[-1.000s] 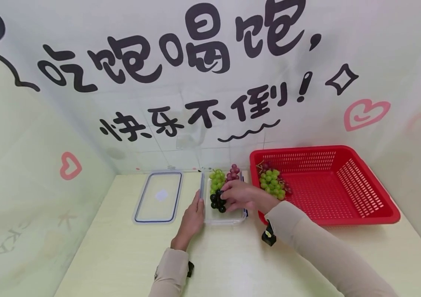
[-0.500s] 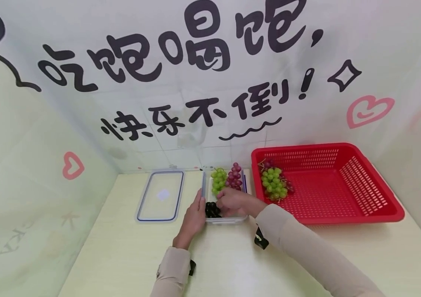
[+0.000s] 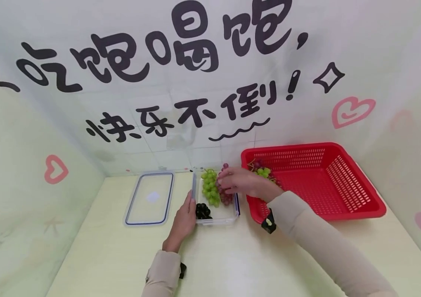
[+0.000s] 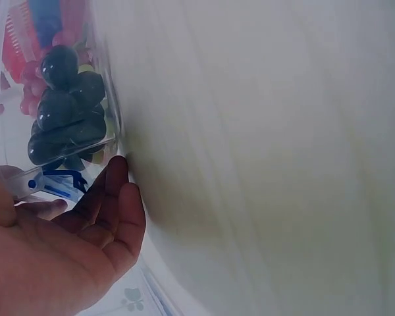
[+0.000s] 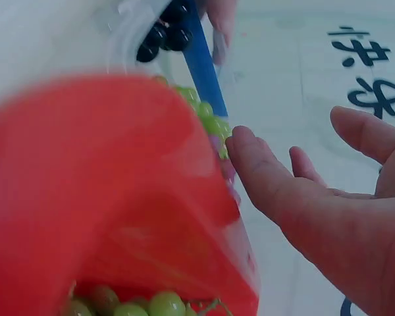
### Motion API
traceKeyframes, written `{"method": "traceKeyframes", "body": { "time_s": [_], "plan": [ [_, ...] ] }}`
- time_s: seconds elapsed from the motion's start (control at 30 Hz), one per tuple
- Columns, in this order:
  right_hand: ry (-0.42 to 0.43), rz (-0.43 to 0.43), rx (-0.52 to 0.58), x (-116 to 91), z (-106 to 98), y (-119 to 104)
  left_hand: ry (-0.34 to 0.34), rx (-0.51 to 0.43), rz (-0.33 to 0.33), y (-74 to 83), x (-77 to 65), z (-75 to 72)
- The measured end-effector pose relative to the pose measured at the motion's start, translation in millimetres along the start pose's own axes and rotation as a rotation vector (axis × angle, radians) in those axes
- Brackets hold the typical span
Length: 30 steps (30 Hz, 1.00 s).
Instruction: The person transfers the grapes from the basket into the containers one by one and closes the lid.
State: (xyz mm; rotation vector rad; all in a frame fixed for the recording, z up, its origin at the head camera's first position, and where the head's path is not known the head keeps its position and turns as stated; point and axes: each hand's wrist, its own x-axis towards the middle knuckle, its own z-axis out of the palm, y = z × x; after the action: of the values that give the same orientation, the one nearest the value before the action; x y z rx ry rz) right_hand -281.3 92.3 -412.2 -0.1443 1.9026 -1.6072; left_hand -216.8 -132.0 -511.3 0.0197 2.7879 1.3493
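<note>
A clear plastic food container [image 3: 219, 213] stands at the middle of the table, its clip flaps hanging outward. Black grapes [image 3: 202, 211] lie in its front left corner, green grapes [image 3: 209, 188] farther back, purple grapes [image 3: 226, 199] along the right side. My left hand [image 3: 183, 219] rests against the container's left side, fingers slightly bent and fingertips right at the wall in the left wrist view. Over the purple grapes hovers my right hand [image 3: 241, 181], partly covering them; in the right wrist view its fingers [image 5: 257, 161] are extended with nothing between them.
To the right stands a red perforated basket [image 3: 322, 187] with green and purple grapes [image 3: 264, 172] at its left end. A clear lid with a blue seal [image 3: 148, 202] lies flat on the table at left. Behind is a printed wall sheet [image 3: 173, 156].
My right hand lowered the black grapes into the container's front left corner and let go. It then moved back and right over the purple grapes. My left hand stayed at the container's side.
</note>
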Motion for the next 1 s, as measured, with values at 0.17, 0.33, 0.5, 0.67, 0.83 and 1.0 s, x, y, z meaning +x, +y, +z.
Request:
{"method": "traceKeyframes", "body": {
  "time_s": [0.17,0.33,0.5,0.67,0.83,1.0],
  "plan": [
    [0.053,0.003,-0.018,-9.7,-23.7,-8.6,0.003,-0.002,-0.004,0.2,1.0,-0.6],
    [0.159,0.036,-0.050,-19.3,-46.4,-15.0,-0.009,-0.001,-0.021,1.5,1.9,-2.5],
    [0.295,0.083,-0.191,-29.5,-67.7,-11.7,-0.015,0.013,-0.017,0.4,2.9,-1.4],
    [0.382,0.148,-0.400,-33.2,-80.6,0.0,-0.008,0.010,-0.018,-1.0,-0.2,0.1],
    [0.392,0.226,-0.384,-30.9,-86.1,8.7,-0.010,-0.020,-0.005,0.0,-1.3,-0.7],
    [0.381,0.243,-0.399,-29.6,-89.2,12.9,-0.018,-0.022,-0.002,-0.4,1.2,0.2]
  ]
}}
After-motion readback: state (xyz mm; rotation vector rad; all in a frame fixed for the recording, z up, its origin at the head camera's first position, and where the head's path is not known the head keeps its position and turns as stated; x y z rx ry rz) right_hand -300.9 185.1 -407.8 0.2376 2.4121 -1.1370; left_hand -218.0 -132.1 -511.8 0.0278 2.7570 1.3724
